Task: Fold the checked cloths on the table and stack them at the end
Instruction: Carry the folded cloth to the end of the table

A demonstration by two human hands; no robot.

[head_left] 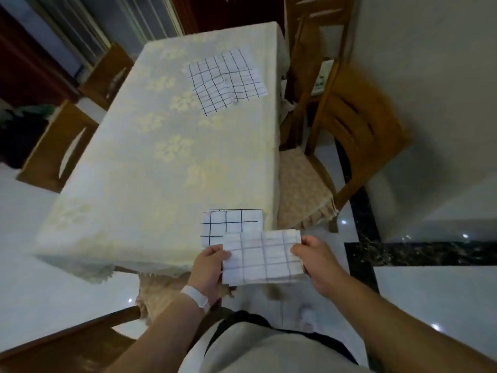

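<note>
The table [150, 157], covered with a pale flowered tablecloth, runs away from the person. Just off its near right corner, both hands hold a folded checked cloth [265, 257] in the air, its faint grid facing up. The left hand [209, 267] pinches the cloth's left edge, thumb on top and fingers curled underneath. The right hand [314, 262] grips the right edge in the same way. A white wristband [196, 294] sits on the left wrist. On the table's near right corner lies a second folded cloth [228, 223] with dark grid lines; the held cloth overlaps its near edge in the view, and whether the two touch cannot be told. Toward the table's far right end, unfolded checked cloths [226, 79] lie flat and overlap one another. A wooden chair [349, 135] with a cushioned seat stands along the table's right side.
</note>
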